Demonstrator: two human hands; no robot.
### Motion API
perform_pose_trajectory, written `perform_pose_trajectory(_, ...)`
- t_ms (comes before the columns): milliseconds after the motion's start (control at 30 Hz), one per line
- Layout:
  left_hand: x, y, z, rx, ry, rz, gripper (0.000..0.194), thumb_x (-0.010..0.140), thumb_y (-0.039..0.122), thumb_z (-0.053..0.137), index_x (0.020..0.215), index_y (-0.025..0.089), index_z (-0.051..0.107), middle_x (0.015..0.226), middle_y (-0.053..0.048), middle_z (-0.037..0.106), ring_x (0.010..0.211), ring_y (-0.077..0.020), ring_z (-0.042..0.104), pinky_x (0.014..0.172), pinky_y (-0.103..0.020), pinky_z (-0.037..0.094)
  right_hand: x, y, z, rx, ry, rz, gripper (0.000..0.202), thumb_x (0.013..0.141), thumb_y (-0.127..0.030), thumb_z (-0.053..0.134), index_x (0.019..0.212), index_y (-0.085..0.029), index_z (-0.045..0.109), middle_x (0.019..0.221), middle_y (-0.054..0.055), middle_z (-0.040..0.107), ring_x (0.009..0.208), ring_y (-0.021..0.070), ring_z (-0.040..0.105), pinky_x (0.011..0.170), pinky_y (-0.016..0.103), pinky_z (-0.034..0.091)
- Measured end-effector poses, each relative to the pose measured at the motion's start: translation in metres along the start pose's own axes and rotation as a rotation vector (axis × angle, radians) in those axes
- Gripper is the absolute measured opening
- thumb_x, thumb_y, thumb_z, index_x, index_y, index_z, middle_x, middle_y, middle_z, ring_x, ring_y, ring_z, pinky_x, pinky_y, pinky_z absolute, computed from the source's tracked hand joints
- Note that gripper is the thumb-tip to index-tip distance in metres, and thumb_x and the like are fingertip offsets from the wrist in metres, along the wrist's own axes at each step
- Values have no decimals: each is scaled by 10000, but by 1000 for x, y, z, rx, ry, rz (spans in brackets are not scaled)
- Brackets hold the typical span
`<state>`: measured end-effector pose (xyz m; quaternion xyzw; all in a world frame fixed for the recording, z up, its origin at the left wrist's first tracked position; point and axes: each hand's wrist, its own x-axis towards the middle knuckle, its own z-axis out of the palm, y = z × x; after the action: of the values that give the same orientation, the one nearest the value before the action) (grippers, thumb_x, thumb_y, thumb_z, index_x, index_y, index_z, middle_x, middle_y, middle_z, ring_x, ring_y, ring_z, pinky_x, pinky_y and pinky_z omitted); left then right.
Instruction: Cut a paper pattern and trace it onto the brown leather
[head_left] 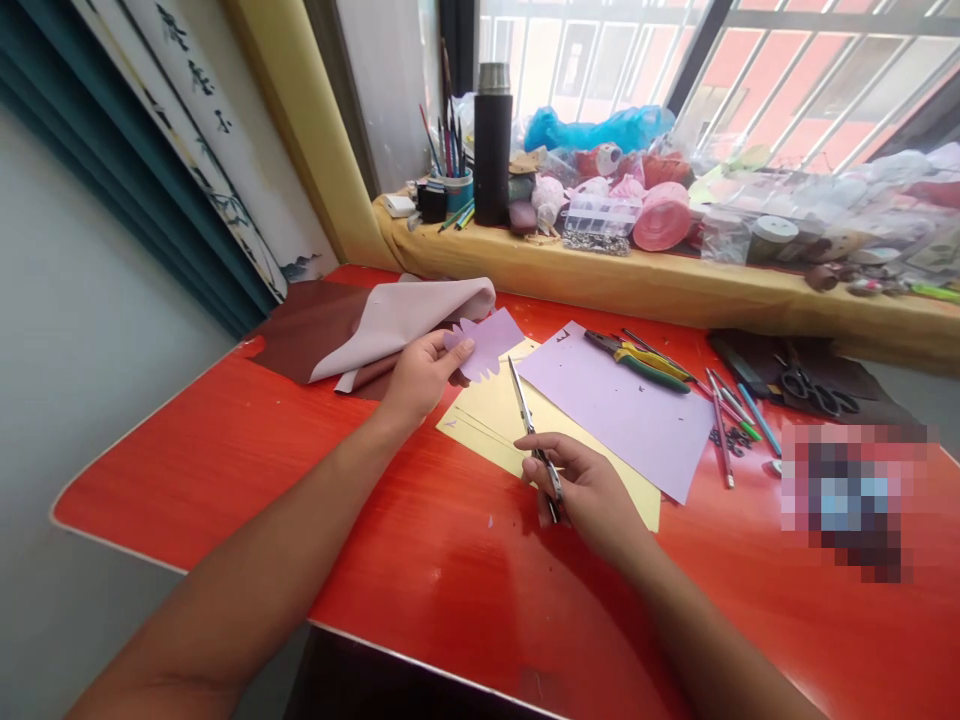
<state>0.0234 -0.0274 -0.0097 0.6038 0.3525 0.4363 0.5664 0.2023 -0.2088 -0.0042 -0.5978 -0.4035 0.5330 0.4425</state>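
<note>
My left hand (421,375) pinches a piece of purple paper (491,340) whose left and lower edges are cut into pointed notches. In my right hand (581,490) is a pair of silver scissors (523,405), fingers around the handles and blades pointing up and away. The blade tips are near the paper's lower right side; I cannot tell whether they touch it. Beneath both hands lies a yellow sheet (487,425) with lines on it. A larger purple sheet (622,410) overlaps it on the right.
Pliers (637,362) rest on the purple sheet, with pens and pencils (724,430) to the right. Black scissors (817,390) lie on dark material. Folded brown leather-like material (322,325) is at the left. A black flask (493,150) stands on the cluttered windowsill.
</note>
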Motion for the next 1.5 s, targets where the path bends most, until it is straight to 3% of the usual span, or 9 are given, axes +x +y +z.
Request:
perform_pose_trajectory(233,18,3,-30,-40,133,58,480,800,628,856,740,195,657,619,7,620,573,-125,545,581,-277,453,-3,6,6,-39,-91,-12,498,911,-632,796,1213,-238,760,796,-36,530,464,92,477,479,303,483)
perform_pose_trajectory(433,24,0,-41,-33,163,54,464,783,606,866,725,200,649,557,28,561,525,-114,497,547,-273,413,-4,15,4,-28,-159,-60,572,957,-588,782,1430,-288,665,869,-20,534,581,119,435,497,288,480)
perform_pose_trajectory(767,23,-1,-41,-41,109,38,445,813,582,858,722,206,638,557,32,544,542,-114,491,568,-274,410,-9,9,5,-40,-247,-120,643,990,-605,734,1533,-307,561,837,-28,557,548,122,455,543,308,441)
perform_pose_trajectory(1167,18,-3,-37,-25,-28,9,467,810,618,867,750,195,678,609,24,570,569,-111,473,590,-282,368,-9,10,4,-69,-255,-151,624,997,-607,723,1526,-312,570,825,-27,551,568,131,443,553,305,429)
perform_pose_trajectory(1500,17,-6,-34,-65,-91,-33,445,814,592,880,747,198,684,645,10,612,587,-122,525,613,-289,433,-8,12,3,-48,-230,-192,671,977,-651,725,1531,-308,564,808,-27,574,508,128,481,529,316,457)
